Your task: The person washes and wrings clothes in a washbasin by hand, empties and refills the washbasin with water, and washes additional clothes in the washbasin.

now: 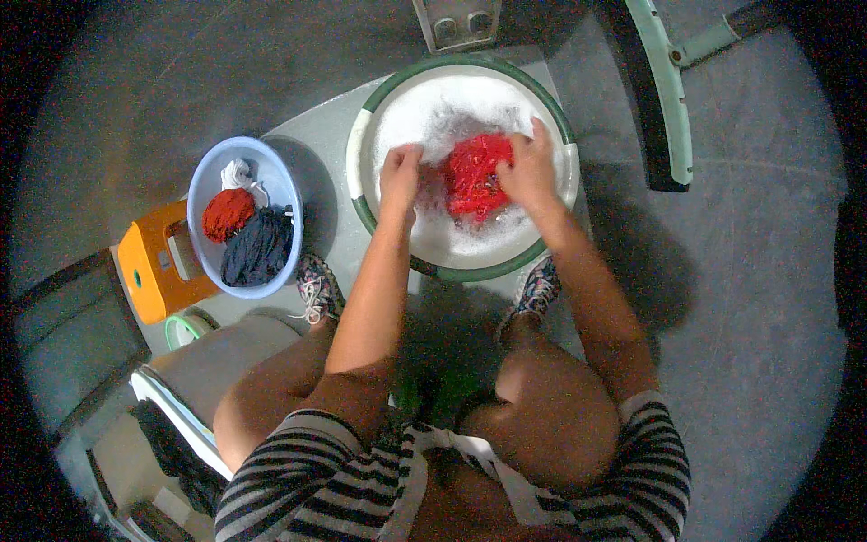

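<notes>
Right hand [530,170], part-spread, touches red cloth [474,181]; left hand [399,177] curled nearby.

And here we are, high on the wearer's head, staring steeply down through a wide fisheye, over the striped sleeves [298,470] close below us, along both forearms [372,298] to the green-rimmed washbasin [492,269] farther off, floor [759,298] curving around!

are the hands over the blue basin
No, the left hand and right hand are both over the big foamy basin, with the red cloth between them.
</notes>
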The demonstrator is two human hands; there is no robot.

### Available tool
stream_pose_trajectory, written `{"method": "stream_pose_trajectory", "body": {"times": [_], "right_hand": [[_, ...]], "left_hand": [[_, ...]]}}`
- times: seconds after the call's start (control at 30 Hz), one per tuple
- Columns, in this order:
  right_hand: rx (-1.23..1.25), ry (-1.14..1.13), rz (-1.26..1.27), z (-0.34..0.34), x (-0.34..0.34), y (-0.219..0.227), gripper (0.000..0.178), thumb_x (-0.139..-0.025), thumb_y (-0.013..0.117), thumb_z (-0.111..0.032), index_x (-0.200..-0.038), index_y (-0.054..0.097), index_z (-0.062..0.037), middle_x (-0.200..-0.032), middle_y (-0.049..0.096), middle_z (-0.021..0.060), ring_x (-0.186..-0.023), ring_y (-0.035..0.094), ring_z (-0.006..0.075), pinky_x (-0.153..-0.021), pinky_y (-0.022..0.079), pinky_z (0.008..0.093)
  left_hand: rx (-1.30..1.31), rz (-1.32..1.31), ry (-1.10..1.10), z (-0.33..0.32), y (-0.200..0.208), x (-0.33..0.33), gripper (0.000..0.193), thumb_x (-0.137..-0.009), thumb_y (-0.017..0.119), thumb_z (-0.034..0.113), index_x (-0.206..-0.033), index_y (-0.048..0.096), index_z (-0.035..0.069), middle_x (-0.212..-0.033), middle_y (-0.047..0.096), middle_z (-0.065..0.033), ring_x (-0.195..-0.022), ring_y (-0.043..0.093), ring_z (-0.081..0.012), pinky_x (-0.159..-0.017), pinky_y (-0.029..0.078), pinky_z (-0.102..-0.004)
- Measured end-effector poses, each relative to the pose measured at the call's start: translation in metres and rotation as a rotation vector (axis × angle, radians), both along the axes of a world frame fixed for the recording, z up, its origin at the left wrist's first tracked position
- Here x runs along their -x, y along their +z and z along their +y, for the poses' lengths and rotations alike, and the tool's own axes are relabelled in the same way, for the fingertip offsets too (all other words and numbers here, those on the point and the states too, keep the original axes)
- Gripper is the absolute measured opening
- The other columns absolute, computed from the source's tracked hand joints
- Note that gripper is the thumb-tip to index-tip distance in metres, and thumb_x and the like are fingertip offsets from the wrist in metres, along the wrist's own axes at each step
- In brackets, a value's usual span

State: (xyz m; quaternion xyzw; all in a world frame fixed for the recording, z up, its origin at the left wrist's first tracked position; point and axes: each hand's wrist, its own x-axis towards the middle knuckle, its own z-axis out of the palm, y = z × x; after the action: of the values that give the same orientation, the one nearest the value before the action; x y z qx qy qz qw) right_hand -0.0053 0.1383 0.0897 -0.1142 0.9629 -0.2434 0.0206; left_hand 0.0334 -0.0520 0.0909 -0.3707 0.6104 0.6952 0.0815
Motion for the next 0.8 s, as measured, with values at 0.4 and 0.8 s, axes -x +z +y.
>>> {"method": "stream_pose_trajectory", "body": {"times": [0.4, 0.8], "right_hand": [[0.708, 0.114, -0.542, -0.059, -0.044, 0.040, 0.030, -0.068, 0.071, -0.017, -0.093, 0.058, -0.0053, -0.086, 0.062, 0.0083, -0.080, 0.060, 0.0158, -0.070, 0.048, 0.0289], [-0.064, 0.145, -0.096, 0.007, 0.001, -0.033, 0.020, -0.081, 0.049, -0.031, -0.083, 0.053, -0.0108, -0.078, 0.062, 0.0150, -0.070, 0.060, 0.0344, -0.058, 0.047, 0.0449]], "left_hand": [[-1.078, 0.073, -0.110, 0.009, -0.059, 0.002, 0.050, -0.091, 0.034, 0.038, -0.127, 0.038, 0.005, -0.129, 0.042, -0.0108, -0.117, 0.040, -0.0244, -0.101, 0.031, -0.0369], [-0.380, -0.084, -0.198, 0.046, -0.038, -0.018, 0.029, -0.088, 0.039, 0.020, -0.109, 0.049, 0.002, -0.091, 0.059, -0.0101, -0.074, 0.061, -0.0211, -0.065, 0.052, -0.0342]]}}
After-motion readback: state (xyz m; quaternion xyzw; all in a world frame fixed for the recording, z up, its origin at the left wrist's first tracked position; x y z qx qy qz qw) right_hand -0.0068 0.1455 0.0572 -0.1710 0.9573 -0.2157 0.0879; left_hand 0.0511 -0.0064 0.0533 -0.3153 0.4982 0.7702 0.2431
